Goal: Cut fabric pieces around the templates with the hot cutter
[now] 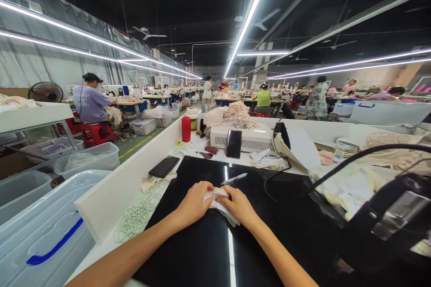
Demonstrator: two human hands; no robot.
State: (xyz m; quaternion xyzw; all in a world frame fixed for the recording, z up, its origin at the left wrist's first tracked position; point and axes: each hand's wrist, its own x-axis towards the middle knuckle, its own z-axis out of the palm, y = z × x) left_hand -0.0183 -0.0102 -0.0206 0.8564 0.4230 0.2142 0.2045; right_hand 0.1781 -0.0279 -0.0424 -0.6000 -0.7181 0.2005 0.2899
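White cloth (213, 194) being gripped by fingers of L hand (195, 202) & R hand (239, 206), ctr frame; partly folded, not yet released.

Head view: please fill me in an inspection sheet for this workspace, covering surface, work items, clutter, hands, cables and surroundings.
Surface: black top, glossy, reflecting a light strip.
Work items: white bundle, layered; cloth or paper, cannot tell.
Clutter: pen just beyond the hands; flat phone and heaped pale green cord at left; second phone propped against a white box.
Hands: left hand and right hand both grip the bundle, one from each side.
Cables: black cable arches over the right side and leaves the frame; its other end is unclear.
Surroundings: person in purple seated at left; others working farther back.
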